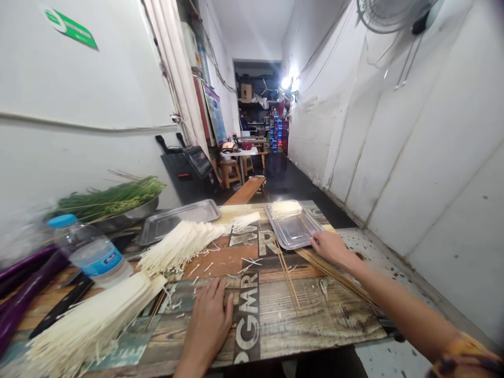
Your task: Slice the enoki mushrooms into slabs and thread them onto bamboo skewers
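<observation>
My left hand [209, 315] lies flat on the wood-patterned table [315, 315], with nothing under the fingers that I can see. To its left are large bunches of enoki mushrooms [98, 315], and loose strands lie just beyond its fingertips. My right hand [329, 245] is closed at the near right corner of a clear plastic tray [291, 236], fingers pinching its rim. A flattened bunch of enoki [286, 209] rests at the tray's far end. Bamboo skewers [333, 273] lie in a bundle below my right hand. A few separate skewers [288, 278] lie between the hands.
At the left stand a blue-capped water bottle [96, 252], a metal bowl of green vegetables [114, 207], purple eggplants [29, 294] and a black-handled knife [63, 304]. Another clear tray [179, 218] sits behind the enoki. Beyond the table is a wooden bench [246, 190].
</observation>
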`<state>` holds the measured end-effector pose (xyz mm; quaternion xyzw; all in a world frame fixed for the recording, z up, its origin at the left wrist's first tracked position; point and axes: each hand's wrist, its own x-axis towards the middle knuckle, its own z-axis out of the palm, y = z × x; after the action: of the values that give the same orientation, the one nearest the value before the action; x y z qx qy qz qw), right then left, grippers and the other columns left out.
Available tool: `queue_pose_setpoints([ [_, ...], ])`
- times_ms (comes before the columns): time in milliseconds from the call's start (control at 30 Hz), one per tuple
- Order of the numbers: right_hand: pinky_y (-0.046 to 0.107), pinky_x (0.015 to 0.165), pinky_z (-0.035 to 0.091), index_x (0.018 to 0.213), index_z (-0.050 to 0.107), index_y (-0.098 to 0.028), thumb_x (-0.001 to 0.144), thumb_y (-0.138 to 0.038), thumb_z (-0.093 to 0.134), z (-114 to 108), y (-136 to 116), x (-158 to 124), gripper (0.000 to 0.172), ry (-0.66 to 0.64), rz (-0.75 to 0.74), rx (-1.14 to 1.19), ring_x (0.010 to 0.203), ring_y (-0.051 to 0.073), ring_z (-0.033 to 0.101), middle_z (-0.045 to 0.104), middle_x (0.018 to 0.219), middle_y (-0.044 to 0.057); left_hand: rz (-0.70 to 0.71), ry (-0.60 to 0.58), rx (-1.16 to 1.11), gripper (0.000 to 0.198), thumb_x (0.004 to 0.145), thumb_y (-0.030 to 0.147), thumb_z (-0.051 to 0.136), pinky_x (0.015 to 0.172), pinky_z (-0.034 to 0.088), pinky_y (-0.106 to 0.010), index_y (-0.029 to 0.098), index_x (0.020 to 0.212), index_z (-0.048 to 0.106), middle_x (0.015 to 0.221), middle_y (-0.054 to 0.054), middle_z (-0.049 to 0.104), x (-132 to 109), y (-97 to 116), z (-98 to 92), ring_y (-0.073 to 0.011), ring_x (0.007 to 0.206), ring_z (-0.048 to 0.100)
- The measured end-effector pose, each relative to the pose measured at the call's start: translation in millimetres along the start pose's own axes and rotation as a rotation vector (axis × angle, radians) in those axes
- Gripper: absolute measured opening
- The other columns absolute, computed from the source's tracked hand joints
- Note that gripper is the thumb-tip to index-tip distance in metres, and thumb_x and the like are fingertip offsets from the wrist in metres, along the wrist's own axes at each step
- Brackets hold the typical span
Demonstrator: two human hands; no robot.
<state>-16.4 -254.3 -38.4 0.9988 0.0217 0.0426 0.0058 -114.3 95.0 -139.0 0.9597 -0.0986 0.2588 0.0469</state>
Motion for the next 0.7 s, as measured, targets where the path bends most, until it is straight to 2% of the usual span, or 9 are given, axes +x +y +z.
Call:
queue_pose_setpoints([
  [100, 0.028, 0.070, 0.042, 0.087, 0.069, -0.016, 0.088, -0.034, 0.045, 12.5, 8.8, -43.5, 0.030, -0.038, -0.042, -0.015, 0.085, 0.023, 0.065, 0.069, 0.091, 0.011, 0.012, -0.014, 0.008, 0.038, 0.090, 0.034, 0.039, 0.099, 0.042, -0.045, 0.011, 0.113, 0.060, 0.120, -0.016, 0.061, -0.1, -0.2, -0.2, -0.0286, 0.115, 0.054],
  [167, 0.028, 0.068, 0.042, 0.090, 0.069, -0.017, 0.088, -0.034, 0.045, 16.1, 12.7, -55.7, 0.029, -0.046, -0.048, -0.015, 0.084, 0.023, 0.065, 0.069, 0.093, 0.010, 0.016, -0.029, 0.009, 0.039, 0.090, 0.034, 0.038, 0.098, 0.042, -0.045, 0.010, 0.113, 0.060, 0.120, -0.016, 0.061, 0.4, 0.1, -1.8, -0.0291, 0.114, 0.054],
  [233, 0.027, 0.068, 0.042, 0.091, 0.069, -0.018, 0.089, -0.036, 0.044, 16.4, 13.0, -56.3, 0.030, -0.047, -0.045, -0.007, 0.085, 0.023, 0.065, 0.069, 0.093, 0.009, 0.016, -0.049, 0.010, 0.039, 0.090, 0.034, 0.038, 0.099, 0.041, -0.046, 0.010, 0.113, 0.060, 0.121, -0.016, 0.060, 1.2, 0.8, -4.0, -0.0295, 0.114, 0.054],
  [500, 0.030, 0.072, 0.043, 0.087, 0.069, -0.012, 0.091, -0.031, 0.041, 17.6, -9.2, -39.3, 0.035, -0.043, -0.011, 0.005, 0.088, 0.026, 0.065, 0.069, 0.091, 0.017, -0.002, -0.089, 0.009, 0.037, 0.090, 0.030, 0.039, 0.098, 0.041, -0.044, 0.011, 0.114, 0.059, 0.122, -0.015, 0.059, 1.9, 2.4, -7.6, -0.0284, 0.115, 0.054],
  [600, 0.031, 0.079, 0.043, 0.097, 0.068, -0.015, 0.095, -0.035, 0.034, 13.0, -12.5, -11.0, 0.040, -0.028, 0.013, 0.035, 0.097, 0.026, 0.063, 0.068, 0.100, 0.015, -0.012, -0.092, 0.006, 0.036, 0.090, 0.031, 0.040, 0.099, 0.040, -0.044, 0.013, 0.115, 0.059, 0.122, -0.014, 0.059, 2.1, 2.8, -7.2, -0.0278, 0.115, 0.053],
  [700, 0.032, 0.084, 0.043, 0.109, 0.065, -0.014, 0.094, -0.035, 0.039, 8.3, -14.4, 35.9, 0.036, -0.052, 0.073, 0.064, 0.105, 0.026, 0.059, 0.065, 0.110, 0.016, -0.014, -0.098, 0.005, 0.036, 0.090, 0.031, 0.039, 0.099, 0.040, -0.044, 0.013, 0.115, 0.058, 0.122, -0.014, 0.059, 2.9, 3.4, -7.5, -0.0276, 0.114, 0.053],
])
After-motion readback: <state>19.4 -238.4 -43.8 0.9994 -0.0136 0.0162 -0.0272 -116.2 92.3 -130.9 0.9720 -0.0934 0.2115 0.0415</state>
